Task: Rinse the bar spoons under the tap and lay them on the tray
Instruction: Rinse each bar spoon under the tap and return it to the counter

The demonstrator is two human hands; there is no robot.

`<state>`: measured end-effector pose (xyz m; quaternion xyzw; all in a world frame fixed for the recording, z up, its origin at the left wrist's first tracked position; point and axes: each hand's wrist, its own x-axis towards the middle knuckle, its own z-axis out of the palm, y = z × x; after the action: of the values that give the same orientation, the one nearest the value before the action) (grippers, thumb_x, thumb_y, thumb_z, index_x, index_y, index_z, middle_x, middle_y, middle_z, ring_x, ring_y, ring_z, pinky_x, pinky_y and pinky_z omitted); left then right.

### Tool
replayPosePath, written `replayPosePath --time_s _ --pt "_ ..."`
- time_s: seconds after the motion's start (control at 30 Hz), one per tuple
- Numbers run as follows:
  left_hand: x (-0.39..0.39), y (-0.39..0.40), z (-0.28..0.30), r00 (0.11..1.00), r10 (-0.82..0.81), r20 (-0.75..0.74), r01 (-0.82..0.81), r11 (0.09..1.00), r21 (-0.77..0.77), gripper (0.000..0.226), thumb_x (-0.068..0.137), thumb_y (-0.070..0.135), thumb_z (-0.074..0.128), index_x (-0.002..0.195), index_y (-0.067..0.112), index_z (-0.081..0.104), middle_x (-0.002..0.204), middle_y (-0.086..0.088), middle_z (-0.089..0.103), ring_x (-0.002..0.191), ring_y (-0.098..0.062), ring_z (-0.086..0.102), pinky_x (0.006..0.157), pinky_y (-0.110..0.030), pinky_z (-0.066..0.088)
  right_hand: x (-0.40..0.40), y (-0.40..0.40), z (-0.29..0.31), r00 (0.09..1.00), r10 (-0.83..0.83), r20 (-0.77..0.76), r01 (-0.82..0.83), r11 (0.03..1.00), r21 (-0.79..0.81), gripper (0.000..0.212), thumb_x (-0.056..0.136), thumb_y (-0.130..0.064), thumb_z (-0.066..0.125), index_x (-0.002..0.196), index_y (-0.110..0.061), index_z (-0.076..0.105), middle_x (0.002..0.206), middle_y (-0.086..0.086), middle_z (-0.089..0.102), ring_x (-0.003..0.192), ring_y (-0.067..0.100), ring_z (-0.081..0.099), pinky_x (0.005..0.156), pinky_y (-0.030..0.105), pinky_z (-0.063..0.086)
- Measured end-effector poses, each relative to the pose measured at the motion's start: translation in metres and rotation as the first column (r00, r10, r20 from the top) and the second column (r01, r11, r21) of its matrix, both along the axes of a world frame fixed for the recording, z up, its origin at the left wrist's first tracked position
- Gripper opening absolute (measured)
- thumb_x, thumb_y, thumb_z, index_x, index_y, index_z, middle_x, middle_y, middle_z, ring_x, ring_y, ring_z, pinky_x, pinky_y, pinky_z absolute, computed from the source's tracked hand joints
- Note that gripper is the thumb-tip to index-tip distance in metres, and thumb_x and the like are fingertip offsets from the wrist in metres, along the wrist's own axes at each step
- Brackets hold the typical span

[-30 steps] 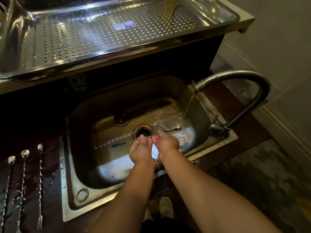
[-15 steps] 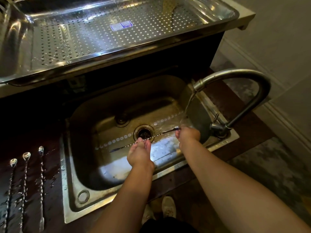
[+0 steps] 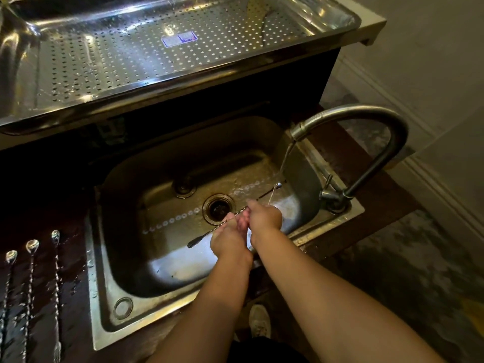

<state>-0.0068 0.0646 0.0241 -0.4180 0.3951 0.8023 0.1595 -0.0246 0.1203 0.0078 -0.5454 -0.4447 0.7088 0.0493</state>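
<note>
1. Three bar spoons (image 3: pixel 31 297) lie side by side on the wet dark counter (image 3: pixel 70 271), left of the sink (image 3: pixel 125 307).
2. Left hand (image 3: pixel 229 241) pinches a fourth spoon (image 3: pixel 201 240) mid-shaft, over the basin.
3. Right hand (image 3: pixel 264 216) grips the same shaft, just beside.
4. Spoon's far end sits under the tap (image 3: pixel 366 127) stream.
5. Perforated tray (image 3: pixel 157 61) sits on the ledge behind the sink.

Both forearms are bare from the elbows down, with no sleeves, watch, bracelets or rings showing on the left hand (image 3: pixel 230 241) or the right hand (image 3: pixel 264 217). At 6 o'clock, between the arms, a pale lace-up shoe (image 3: pixel 259 320) shows above a patch of dark clothing (image 3: pixel 262 349)
</note>
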Motion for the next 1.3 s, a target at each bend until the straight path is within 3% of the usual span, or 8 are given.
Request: replayPosePath --time_s 0.13,0.3,0.37,0.6,0.83,0.97,1.1,1.3 --pt "-0.003 0.006 0.0 0.996 -0.063 -0.066 0.069 0.993 0.095 0.018 0.094 0.003 0.053 0.109 -0.007 0.056 0.073 -0.015 0.067 0.048 -0.012 0.067 0.051 -0.019 0.056 0.006 0.01 0.007 0.998 0.009 -0.055 -0.009 1.0 0.006 0.025 0.086 -0.013 0.065 0.063 -0.005 0.059 0.04 0.001 0.056 0.029 0.011 0.047 0.037 0.017 0.041" --pt "-0.005 0.024 0.002 0.967 -0.231 -0.104 0.245 0.958 0.148 0.019 0.097 0.011 0.051 0.096 -0.005 0.06 0.07 -0.011 0.071 0.056 -0.011 0.068 0.066 -0.021 0.058 0.013 0.03 0.019 0.996 -0.031 -0.085 0.039 0.995 0.096 0.027 0.088 -0.015 0.065 0.062 -0.008 0.062 0.05 0.004 0.06 0.041 0.015 0.055 0.051 0.025 0.05" --pt "-0.006 0.032 0.004 0.965 -0.244 -0.095 0.256 0.956 0.144 0.017 0.095 0.012 0.054 0.097 -0.003 0.059 0.077 -0.012 0.068 0.061 -0.012 0.067 0.074 -0.023 0.056 0.014 0.043 0.026 0.988 -0.099 -0.12 0.112 0.988 0.105 0.025 0.09 -0.013 0.063 0.065 -0.008 0.062 0.053 0.004 0.057 0.037 0.01 0.053 0.043 0.018 0.047" --pt "-0.003 0.066 0.015 0.954 -0.283 -0.096 0.296 0.941 0.162 0.007 0.093 0.007 0.058 0.087 0.003 0.06 0.072 -0.008 0.066 0.052 -0.008 0.063 0.057 -0.018 0.056 0.021 0.078 0.04 0.962 -0.204 -0.181 0.227 0.966 0.122 0.017 0.093 -0.016 0.061 0.076 -0.01 0.063 0.057 0.003 0.057 0.044 0.011 0.053 0.041 0.016 0.044" --pt "-0.004 0.095 0.029 0.895 -0.422 -0.146 0.446 0.863 0.237 0.009 0.094 0.01 0.056 0.087 0.005 0.059 0.066 -0.008 0.067 0.061 -0.016 0.062 0.075 -0.031 0.055 0.022 0.092 0.043 0.94 -0.252 -0.231 0.293 0.942 0.163 0.029 0.096 -0.018 0.055 0.068 -0.012 0.058 0.053 0.003 0.055 0.048 0.016 0.054 0.048 0.027 0.047" --pt "-0.004 0.109 0.035 0.87 -0.464 -0.167 0.493 0.827 0.269 0.01 0.094 0.01 0.055 0.102 0.005 0.058 0.083 -0.012 0.064 0.079 -0.024 0.061 0.097 -0.044 0.047 0.021 0.101 0.047 0.936 -0.266 -0.229 0.329 0.893 0.308 0.029 0.098 -0.023 0.049 0.074 -0.009 0.058 0.054 0.002 0.056 0.051 0.017 0.056 0.054 0.032 0.052" --pt "-0.001 0.118 0.039 0.848 -0.494 -0.192 0.53 0.805 0.267 0.016 0.095 0.012 0.055 0.108 0.003 0.058 0.092 -0.016 0.064 0.084 -0.028 0.061 0.096 -0.045 0.047 0.021 0.107 0.049 0.936 -0.297 -0.19 0.349 0.853 0.387 0.031 0.096 -0.028 0.048 0.076 -0.01 0.062 0.057 0.003 0.061 0.059 0.02 0.062 0.073 0.045 0.057" --pt "0.0 0.111 0.035 0.857 -0.492 -0.152 0.515 0.827 0.226 0.033 0.093 0.013 0.058 0.122 -0.002 0.057 0.112 -0.022 0.066 0.105 -0.035 0.063 0.099 -0.048 0.048 0.019 0.104 0.045 0.955 -0.251 -0.159 0.295 0.866 0.404 0.029 0.094 -0.027 0.049 0.07 -0.016 0.061 0.061 0.004 0.061 0.065 0.024 0.062 0.079 0.054 0.057"
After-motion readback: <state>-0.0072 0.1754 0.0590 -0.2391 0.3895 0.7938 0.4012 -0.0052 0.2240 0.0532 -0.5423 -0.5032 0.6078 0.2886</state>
